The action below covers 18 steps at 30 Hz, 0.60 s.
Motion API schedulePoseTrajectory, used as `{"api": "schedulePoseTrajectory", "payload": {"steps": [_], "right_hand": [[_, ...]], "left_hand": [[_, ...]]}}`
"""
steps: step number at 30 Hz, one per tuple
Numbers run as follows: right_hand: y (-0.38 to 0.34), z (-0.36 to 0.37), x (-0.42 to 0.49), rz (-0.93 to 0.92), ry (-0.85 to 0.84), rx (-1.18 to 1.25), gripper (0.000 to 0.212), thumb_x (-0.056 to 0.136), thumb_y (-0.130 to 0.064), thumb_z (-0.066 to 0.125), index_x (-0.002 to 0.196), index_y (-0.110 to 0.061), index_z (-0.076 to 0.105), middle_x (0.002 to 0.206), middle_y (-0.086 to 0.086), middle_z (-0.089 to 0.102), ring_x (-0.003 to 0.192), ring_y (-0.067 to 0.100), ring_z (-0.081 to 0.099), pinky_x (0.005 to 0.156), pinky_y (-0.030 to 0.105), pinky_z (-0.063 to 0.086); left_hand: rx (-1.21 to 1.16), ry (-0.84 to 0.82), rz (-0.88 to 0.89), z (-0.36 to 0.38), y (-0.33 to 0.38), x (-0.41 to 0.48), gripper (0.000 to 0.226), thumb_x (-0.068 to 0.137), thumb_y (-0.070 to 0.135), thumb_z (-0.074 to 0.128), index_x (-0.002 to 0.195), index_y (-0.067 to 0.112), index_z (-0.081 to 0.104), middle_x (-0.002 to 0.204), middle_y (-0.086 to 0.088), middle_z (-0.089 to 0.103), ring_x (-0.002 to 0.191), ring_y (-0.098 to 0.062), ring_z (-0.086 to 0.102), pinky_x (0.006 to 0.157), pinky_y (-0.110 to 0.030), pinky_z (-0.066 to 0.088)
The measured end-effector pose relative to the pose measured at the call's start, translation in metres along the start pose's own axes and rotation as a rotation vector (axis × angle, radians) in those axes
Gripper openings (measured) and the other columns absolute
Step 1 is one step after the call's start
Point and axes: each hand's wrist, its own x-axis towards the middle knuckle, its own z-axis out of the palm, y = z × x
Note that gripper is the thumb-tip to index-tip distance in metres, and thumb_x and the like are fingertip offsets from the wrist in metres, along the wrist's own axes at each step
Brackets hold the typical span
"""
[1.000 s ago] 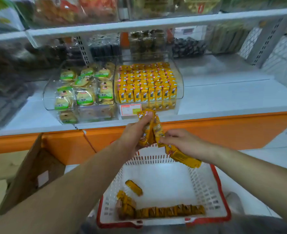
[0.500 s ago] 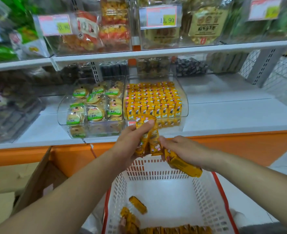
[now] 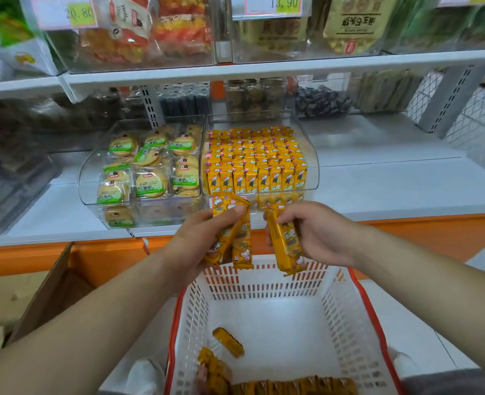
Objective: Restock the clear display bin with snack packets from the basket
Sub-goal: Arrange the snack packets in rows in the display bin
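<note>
The left hand (image 3: 198, 243) grips a bunch of long yellow foil snack packets (image 3: 240, 240), fingers curled behind them and thumb pressed across their upper ends. The right hand (image 3: 318, 235) pinches a further yellow packet (image 3: 285, 248) between thumb and curled fingers; whether a second lies under it cannot be told. Both hands are above the far edge of the white slotted plastic basket with a red rim (image 3: 264, 283), just in front of the white shelf's (image 3: 392, 189) front edge.

The clear plastic display bin (image 3: 312, 169) stands at that front edge, filled with upright rows of matching yellow packets (image 3: 255, 163). A second clear bin (image 3: 89, 181) of round green-labelled biscuits touches its left side.

Inside the basket, one loose packet (image 3: 228, 342) lies on the floor and a row of packets (image 3: 292, 387) runs along the near edge.
</note>
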Motion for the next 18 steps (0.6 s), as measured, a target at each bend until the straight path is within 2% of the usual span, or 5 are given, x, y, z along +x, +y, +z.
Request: {"api": "schedulePoseTrajectory", "payload": {"steps": [2,4,12,15,18], "right_hand": [[-0.001,0.003,0.001,-0.037,0.005,-0.027,0.030,0.092,-0.001,0.054,0.120,0.010,0.057,0.099,0.031,0.062,0.083,0.035,0.066,0.081,0.046,0.059],[-0.001,0.005,0.000,-0.050,-0.002,-0.085,0.035,0.093,-0.009,0.062,0.126,0.004,0.060,0.114,0.025,0.069,0.099,0.037,0.069,0.091,0.049,0.056],[-0.013,0.000,0.010,-0.333,0.286,-0.306,0.063,0.079,-0.023,0.082,0.135,-0.006,0.055,0.125,0.019,0.063,0.097,0.025,0.068,0.077,0.037,0.054],[-0.034,0.007,0.028,-0.519,0.435,-0.407,0.045,0.073,-0.022,0.087,0.112,-0.026,0.066,0.119,0.011,0.062,0.106,0.023,0.064,0.084,0.045,0.058],[-0.053,0.019,0.060,-0.655,0.511,-0.627,0.036,0.071,-0.023,0.088,0.095,-0.031,0.063,0.103,-0.013,0.062,0.100,0.013,0.061,0.083,0.034,0.052]], "left_hand": [[0.002,-0.007,-0.007,0.001,0.001,-0.001,0.057,0.081,0.049,0.076,0.121,0.010,0.068,0.109,-0.018,0.076,0.096,-0.037,0.076,0.073,-0.040,0.062],[0.001,0.001,-0.004,0.000,0.003,-0.003,0.055,0.083,0.049,0.075,0.122,0.010,0.069,0.110,-0.018,0.076,0.097,-0.036,0.076,0.072,-0.039,0.062],[-0.014,0.138,0.054,-0.020,0.021,-0.009,0.078,0.078,0.051,0.082,0.139,0.010,0.054,0.119,-0.015,0.074,0.101,-0.034,0.075,0.080,-0.044,0.063],[0.000,0.232,0.106,-0.040,0.028,-0.006,0.114,0.057,0.065,0.089,0.150,0.019,0.043,0.143,-0.014,0.058,0.120,-0.036,0.065,0.101,-0.055,0.052],[0.002,0.288,0.179,-0.058,0.034,-0.005,0.123,0.045,0.074,0.088,0.149,0.024,0.045,0.150,-0.012,0.052,0.131,-0.039,0.056,0.109,-0.059,0.044]]}}
